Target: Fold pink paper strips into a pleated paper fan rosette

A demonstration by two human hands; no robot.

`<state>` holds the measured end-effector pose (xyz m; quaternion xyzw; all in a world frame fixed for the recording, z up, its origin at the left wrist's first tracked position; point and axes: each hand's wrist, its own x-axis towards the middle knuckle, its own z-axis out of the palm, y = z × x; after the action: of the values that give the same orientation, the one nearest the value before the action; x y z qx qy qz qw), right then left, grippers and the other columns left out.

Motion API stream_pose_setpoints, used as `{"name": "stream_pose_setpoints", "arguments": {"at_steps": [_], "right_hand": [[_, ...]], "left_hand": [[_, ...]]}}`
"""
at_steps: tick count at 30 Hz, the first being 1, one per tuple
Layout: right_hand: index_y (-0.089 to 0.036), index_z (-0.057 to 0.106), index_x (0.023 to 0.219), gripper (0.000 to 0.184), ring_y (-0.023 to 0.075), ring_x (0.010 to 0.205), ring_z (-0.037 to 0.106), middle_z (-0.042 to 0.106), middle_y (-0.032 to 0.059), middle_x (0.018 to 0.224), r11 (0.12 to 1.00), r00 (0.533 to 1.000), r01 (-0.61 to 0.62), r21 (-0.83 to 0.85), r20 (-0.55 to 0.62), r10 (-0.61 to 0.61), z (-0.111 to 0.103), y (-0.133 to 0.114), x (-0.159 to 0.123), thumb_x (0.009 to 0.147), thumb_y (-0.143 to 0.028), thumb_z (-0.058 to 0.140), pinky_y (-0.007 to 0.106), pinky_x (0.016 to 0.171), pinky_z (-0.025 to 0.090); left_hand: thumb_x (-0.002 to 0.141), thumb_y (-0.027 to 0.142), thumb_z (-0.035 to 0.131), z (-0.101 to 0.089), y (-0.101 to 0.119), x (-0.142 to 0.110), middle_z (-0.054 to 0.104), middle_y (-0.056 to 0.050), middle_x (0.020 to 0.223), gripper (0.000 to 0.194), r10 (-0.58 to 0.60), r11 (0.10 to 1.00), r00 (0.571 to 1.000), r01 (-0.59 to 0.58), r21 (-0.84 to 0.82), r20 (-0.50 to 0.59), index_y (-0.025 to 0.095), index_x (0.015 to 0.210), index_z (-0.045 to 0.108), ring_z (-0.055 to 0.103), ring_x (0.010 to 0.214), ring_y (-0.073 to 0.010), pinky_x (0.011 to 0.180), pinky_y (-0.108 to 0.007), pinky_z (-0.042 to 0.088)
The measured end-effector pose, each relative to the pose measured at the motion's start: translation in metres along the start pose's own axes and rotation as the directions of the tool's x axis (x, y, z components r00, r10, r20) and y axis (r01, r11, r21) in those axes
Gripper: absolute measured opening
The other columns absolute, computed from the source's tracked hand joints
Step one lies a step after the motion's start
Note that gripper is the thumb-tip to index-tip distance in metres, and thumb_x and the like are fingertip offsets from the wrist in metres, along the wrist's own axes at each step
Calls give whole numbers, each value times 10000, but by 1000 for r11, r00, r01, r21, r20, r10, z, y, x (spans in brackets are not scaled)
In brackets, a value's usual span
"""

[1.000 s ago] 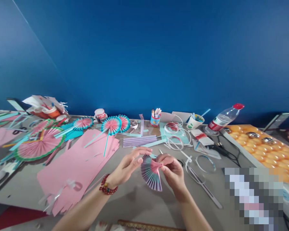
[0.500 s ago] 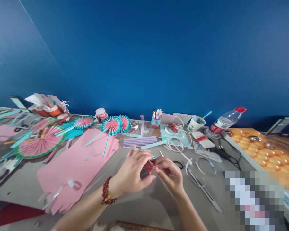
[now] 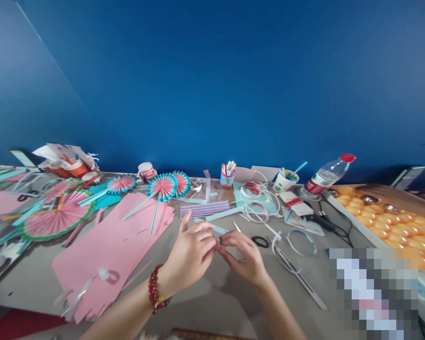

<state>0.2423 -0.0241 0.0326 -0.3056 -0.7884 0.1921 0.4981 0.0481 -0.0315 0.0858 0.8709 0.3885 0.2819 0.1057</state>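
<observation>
My left hand (image 3: 191, 252), with a red bead bracelet on its wrist, is closed round a small piece of pleated pink paper (image 3: 217, 247). Only a pink end of it sticks out; the rest is hidden behind the fingers. At that end my right hand (image 3: 246, 259) has its thumb and fingertips closing on the folds. Just beyond the hands lie a strip of light blue paper (image 3: 217, 229) and a pointed tip (image 3: 236, 226). Purple pleated paper (image 3: 204, 209) lies farther back, and a black ring (image 3: 260, 242) is right of my right hand.
Pink paper sheets (image 3: 92, 264) spread on the left near finished pink-and-blue paper fans (image 3: 163, 187) and a larger green-edged fan (image 3: 60, 215). A pen cup (image 3: 227, 178), coiled white tape (image 3: 257, 212), a paper cup (image 3: 285, 181) and a water bottle (image 3: 326, 178) stand along the back right.
My left hand has turned so its back covers the pleated paper, whose dark folds showed before. Both hands stay together, with the right fingertips still at the pink end.
</observation>
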Motion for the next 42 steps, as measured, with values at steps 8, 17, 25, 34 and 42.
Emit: {"name": "stream_pose_setpoints", "arguments": {"at_steps": [8, 17, 25, 34, 42], "right_hand": [[-211, 633, 895, 98, 171, 793, 655, 691, 52, 840, 1000, 999, 15, 9, 33, -15, 0, -1, 0, 876, -116, 624, 290, 730, 529], [-217, 585, 789, 141, 161, 735, 633, 671, 35, 738, 999, 996, 36, -29, 82, -33, -2, -1, 4, 928, -217, 564, 276, 706, 501], [-214, 574, 821, 100, 152, 737, 613, 668, 36, 785, 998, 999, -46, -43, 25, 47, 1, -3, 1, 912, -251, 590, 259, 693, 485], [-213, 651, 1031, 181, 190, 887, 652, 696, 75, 972, 968, 979, -175, -182, 76, 191, -39, -9, -2, 897, -330, 621, 291, 788, 514], [-206, 683, 835, 138, 162, 802, 648, 700, 41, 926, 406, 720, -602, -687, -247, 649, -176, 90, -26, 808, -118, 579, 231, 693, 447]], "left_hand": [[866, 83, 514, 2, 0, -2, 696, -9, 822, 167, -13, 1000, 999, 12, 15, 47, 199, 798, 613, 589, 1120, -203, 1180, -553, 3], [914, 126, 527, 5, -4, 0, 719, 19, 876, 171, 12, 1000, 999, -12, -10, 51, 238, 858, 643, 608, 1106, -210, 1168, -580, 38], [924, 146, 517, 13, -17, 0, 726, 3, 913, 143, 38, 993, 999, -34, -116, 28, 223, 872, 625, 661, 949, -180, 1172, -539, 128], [916, 349, 563, 24, -21, -2, 650, -2, 642, 202, -218, 780, 959, 283, -558, 183, 202, 852, 686, 602, 628, -163, 906, -357, 457], [865, 468, 620, 48, -18, -7, 507, 41, 449, 335, -356, 441, 870, 477, -760, 340, 156, 869, 743, 466, 482, -108, 800, -304, 467]]}}
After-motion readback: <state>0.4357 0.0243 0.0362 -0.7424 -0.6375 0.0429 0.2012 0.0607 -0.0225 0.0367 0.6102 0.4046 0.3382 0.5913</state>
